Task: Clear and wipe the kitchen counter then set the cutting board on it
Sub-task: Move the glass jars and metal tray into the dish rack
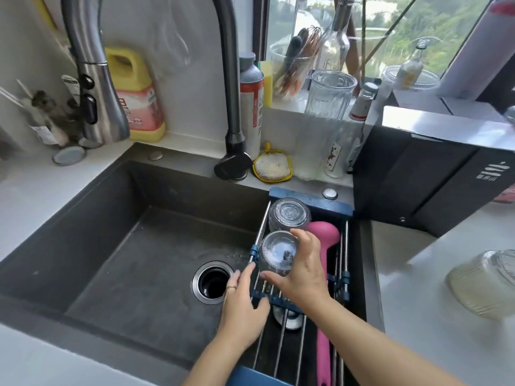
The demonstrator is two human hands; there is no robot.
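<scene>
My right hand grips an upside-down clear glass over the blue-framed wire drying rack that spans the right side of the dark sink. My left hand, with a ring on one finger, rests its fingers on the rack's left rail just below the glass. A second upturned glass stands at the rack's far end. A pink long-handled utensil lies along the rack. The white counter stretches to the right. No cutting board is in view.
A glass jar lies on its side on the right counter. A black appliance stands behind it. Two faucets rise at the sink's back, with a yellow scrub pad, detergent bottles and glassware along the sill.
</scene>
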